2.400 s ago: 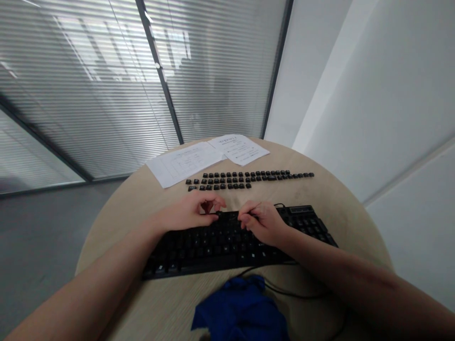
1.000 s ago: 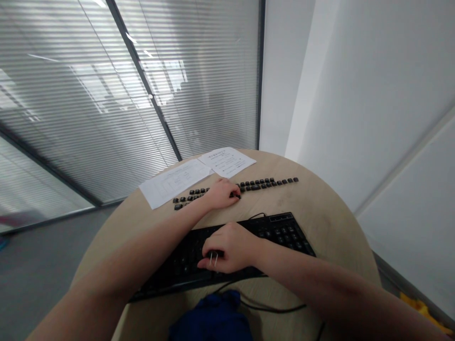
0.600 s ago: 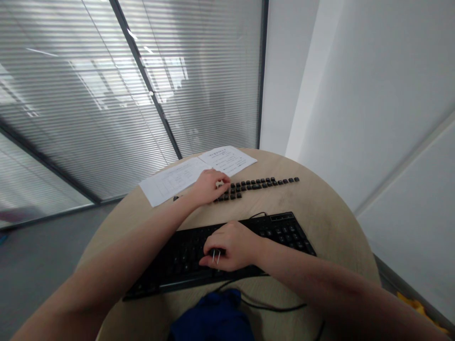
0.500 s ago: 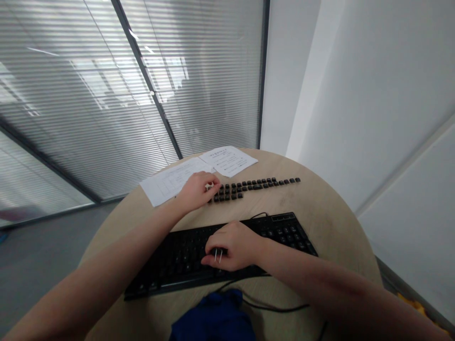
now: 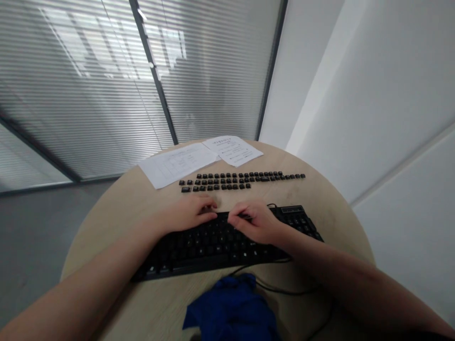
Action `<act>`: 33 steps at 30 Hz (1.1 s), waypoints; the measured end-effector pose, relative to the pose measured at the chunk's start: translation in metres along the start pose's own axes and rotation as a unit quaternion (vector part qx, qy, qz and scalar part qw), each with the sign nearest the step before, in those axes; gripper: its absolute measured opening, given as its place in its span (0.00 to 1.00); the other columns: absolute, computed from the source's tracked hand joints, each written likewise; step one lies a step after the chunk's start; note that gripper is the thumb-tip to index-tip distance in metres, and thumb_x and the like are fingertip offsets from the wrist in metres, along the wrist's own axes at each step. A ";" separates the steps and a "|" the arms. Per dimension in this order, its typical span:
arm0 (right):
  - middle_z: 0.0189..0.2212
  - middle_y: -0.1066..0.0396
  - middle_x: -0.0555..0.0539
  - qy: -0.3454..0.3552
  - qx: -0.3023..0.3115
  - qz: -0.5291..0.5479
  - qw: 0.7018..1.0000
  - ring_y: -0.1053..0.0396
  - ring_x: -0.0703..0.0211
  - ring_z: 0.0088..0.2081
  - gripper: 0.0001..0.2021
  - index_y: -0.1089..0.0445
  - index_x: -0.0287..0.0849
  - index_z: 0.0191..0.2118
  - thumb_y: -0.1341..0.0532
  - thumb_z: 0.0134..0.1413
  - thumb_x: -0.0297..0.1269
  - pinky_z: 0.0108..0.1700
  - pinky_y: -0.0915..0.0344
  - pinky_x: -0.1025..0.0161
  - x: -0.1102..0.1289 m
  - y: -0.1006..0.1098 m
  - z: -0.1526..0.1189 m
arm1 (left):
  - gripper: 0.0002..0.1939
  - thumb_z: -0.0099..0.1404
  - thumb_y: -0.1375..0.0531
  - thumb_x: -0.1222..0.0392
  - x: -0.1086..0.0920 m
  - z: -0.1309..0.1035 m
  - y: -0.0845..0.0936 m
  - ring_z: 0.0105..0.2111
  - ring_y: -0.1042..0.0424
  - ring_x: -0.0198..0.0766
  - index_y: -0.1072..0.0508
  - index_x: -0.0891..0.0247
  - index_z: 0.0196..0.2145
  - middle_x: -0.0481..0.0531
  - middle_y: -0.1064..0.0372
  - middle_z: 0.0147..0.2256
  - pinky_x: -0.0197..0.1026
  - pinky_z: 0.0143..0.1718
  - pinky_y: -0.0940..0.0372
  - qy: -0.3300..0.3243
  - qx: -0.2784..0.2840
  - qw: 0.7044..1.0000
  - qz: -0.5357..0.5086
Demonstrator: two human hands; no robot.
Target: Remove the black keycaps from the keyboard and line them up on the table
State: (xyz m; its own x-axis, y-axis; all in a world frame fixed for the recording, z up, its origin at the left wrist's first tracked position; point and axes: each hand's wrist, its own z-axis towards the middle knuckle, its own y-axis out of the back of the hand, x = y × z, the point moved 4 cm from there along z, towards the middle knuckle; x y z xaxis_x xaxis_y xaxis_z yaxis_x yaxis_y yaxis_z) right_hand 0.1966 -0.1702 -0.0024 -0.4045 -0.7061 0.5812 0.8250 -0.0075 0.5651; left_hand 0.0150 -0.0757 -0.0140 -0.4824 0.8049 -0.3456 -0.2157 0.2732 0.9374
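Note:
A black keyboard (image 5: 202, 251) lies across the round table. My left hand (image 5: 190, 213) rests at its back left edge, thumb and fingers a little apart with nothing seen between them. My right hand (image 5: 258, 221) is closed above the keyboard's upper middle. Its fingers pinch a dark keycap puller (image 5: 246, 217), mostly hidden now; half a second ago its two wire prongs showed. Beyond the keyboard, loose black keycaps (image 5: 265, 179) stand in rows on the table.
Printed paper sheets (image 5: 177, 163) lie at the back of the wooden table (image 5: 117, 208). A bunched blue cloth (image 5: 231, 310) is at the near edge, with a black cable (image 5: 284, 292) beside it. Blinds behind glass and a white wall stand beyond the table.
My left hand has come back from the keycap rows to the keyboard's edge. My right hand has shifted up and right, turning the puller's prongs out of sight. The view has tilted slightly.

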 end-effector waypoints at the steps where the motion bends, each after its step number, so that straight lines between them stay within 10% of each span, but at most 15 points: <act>1: 0.25 0.24 0.49 -0.012 -0.015 0.007 1.000 0.27 0.62 0.27 0.14 0.26 0.42 0.33 0.42 0.69 0.41 0.31 0.33 0.66 0.002 0.006 0.002 | 0.13 0.69 0.40 0.51 0.000 0.001 -0.001 0.38 0.25 0.44 0.21 0.60 0.44 0.54 0.23 0.40 0.44 0.40 0.33 -0.004 0.002 1.000 0.001; 7: 0.20 0.33 0.54 -0.152 -0.123 0.034 0.980 0.39 0.67 0.19 0.14 0.31 0.43 0.34 0.43 0.70 0.44 0.21 0.43 0.69 0.001 0.041 0.005 | 0.11 0.70 0.40 0.53 -0.005 0.005 -0.006 0.40 0.25 0.43 0.21 0.61 0.43 0.54 0.23 0.41 0.42 0.43 0.35 -0.032 0.051 0.998 0.017; 22: 0.33 0.24 0.48 -0.223 0.026 0.041 0.974 0.27 0.60 0.34 0.08 0.27 0.43 0.41 0.33 0.58 0.39 0.34 0.31 0.65 0.014 0.038 0.016 | 0.13 0.70 0.40 0.52 -0.007 0.005 -0.006 0.36 0.26 0.41 0.20 0.59 0.44 0.52 0.21 0.38 0.41 0.38 0.38 -0.006 0.054 0.998 0.009; 33: 0.21 0.36 0.54 -0.345 -0.084 0.258 0.899 0.41 0.65 0.20 0.27 0.35 0.45 0.35 0.38 0.57 0.67 0.19 0.45 0.69 -0.035 0.017 -0.038 | 0.13 0.70 0.41 0.52 -0.008 0.005 -0.006 0.37 0.26 0.43 0.20 0.60 0.44 0.53 0.22 0.38 0.42 0.38 0.38 0.000 0.070 0.998 0.008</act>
State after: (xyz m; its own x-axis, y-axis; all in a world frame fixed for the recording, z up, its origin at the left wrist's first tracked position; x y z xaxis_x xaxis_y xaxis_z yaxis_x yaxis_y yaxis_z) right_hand 0.2404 -0.1727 -0.0355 -0.0508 -0.0402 0.9979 0.9975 0.0469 0.0527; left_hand 0.0246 -0.0810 -0.0168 -0.4848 0.8098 -0.3304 -0.0880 0.3306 0.9396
